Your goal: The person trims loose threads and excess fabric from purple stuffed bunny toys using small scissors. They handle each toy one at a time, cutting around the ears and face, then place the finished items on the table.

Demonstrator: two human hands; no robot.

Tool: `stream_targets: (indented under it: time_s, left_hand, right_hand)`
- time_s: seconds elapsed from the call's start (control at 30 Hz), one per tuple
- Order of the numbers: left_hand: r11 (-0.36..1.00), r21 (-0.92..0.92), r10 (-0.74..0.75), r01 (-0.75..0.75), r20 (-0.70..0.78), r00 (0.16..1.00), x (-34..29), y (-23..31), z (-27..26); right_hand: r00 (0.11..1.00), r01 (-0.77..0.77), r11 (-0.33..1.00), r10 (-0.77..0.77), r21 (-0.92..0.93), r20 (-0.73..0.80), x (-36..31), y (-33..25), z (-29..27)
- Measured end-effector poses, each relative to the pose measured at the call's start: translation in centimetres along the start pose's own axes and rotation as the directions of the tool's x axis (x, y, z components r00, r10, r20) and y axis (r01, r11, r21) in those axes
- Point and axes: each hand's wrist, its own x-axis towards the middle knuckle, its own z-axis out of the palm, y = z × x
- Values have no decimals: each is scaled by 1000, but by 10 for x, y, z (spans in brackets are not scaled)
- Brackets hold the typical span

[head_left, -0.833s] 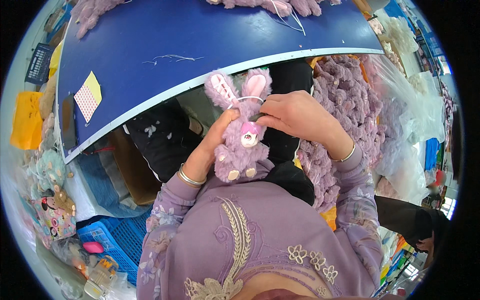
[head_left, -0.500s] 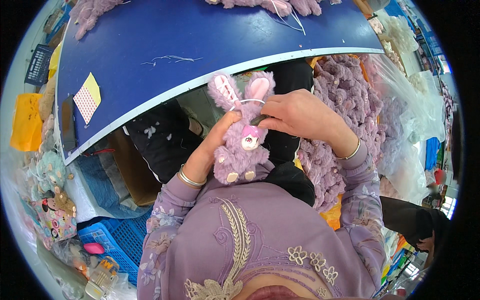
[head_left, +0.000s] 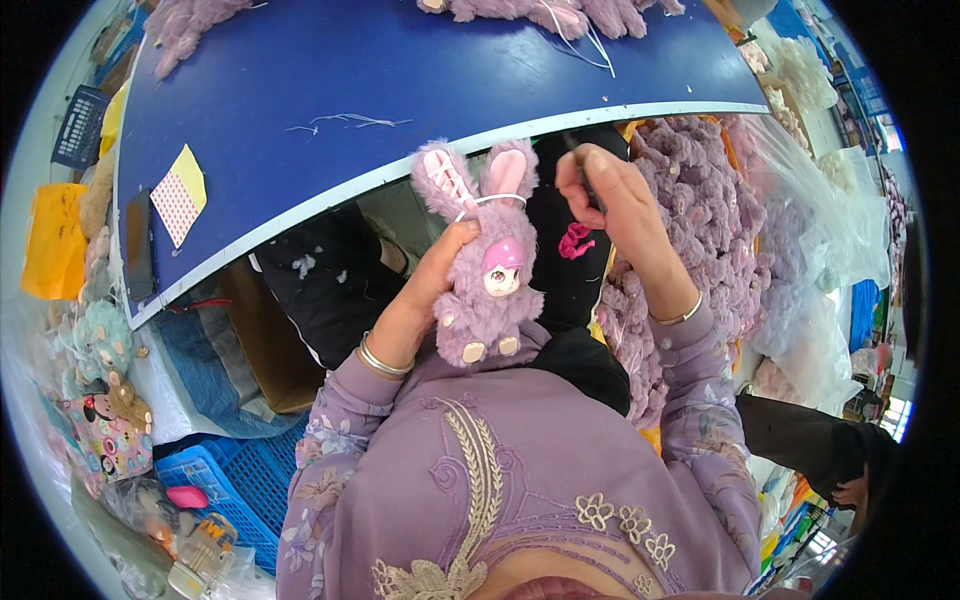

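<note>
A lilac plush rabbit is upright over my lap, with a small doll face, a glossy pink fringe and pink-lined ears. A white cord runs across the base of its ears. My left hand is closed round the rabbit's side below the ear. Off to its right, apart from the toy, my right hand is raised, its fingers curled round a slim dark tool that they mostly hide. Just below that hand is a crumpled bright pink scrap, in front of my dark trouser leg.
The blue table with a white edge lies ahead, bearing loose threads, a sticker sheet and more lilac plush toys. A heap of lilac plush pieces stands at my right. A blue crate sits at lower left.
My right hand has drawn away from the rabbit's head to the right with the dark tool. The pink scrap now shows below it, and the pink fringe is fully visible.
</note>
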Motion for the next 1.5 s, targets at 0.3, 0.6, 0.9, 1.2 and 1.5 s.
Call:
stream_targets:
  time_s: [0.3, 0.6, 0.9, 1.2, 1.5]
  left_hand:
    - [945, -63, 309, -322, -154, 938, 8, -2, 3]
    - [901, 210, 400, -380, -61, 915, 13, 20, 23]
    - [602, 588, 454, -540, 304, 838, 37, 97, 60]
    - [646, 638, 328, -419, 263, 907, 62, 71, 69]
    - [649, 648, 319, -399, 244, 916, 65, 70, 72]
  right_hand:
    - [996, -92, 990, 94, -109, 8, -36, 62, 36]
    - [992, 38, 988, -56, -152, -115, -30, 54, 41]
    - [654, 486, 854, -214, 186, -726, -39, -7, -32]
    - [733, 296, 947, -145, 120, -665, -40, 21, -44]
    - [772, 309, 926, -113, 215, -626, -40, 34, -48]
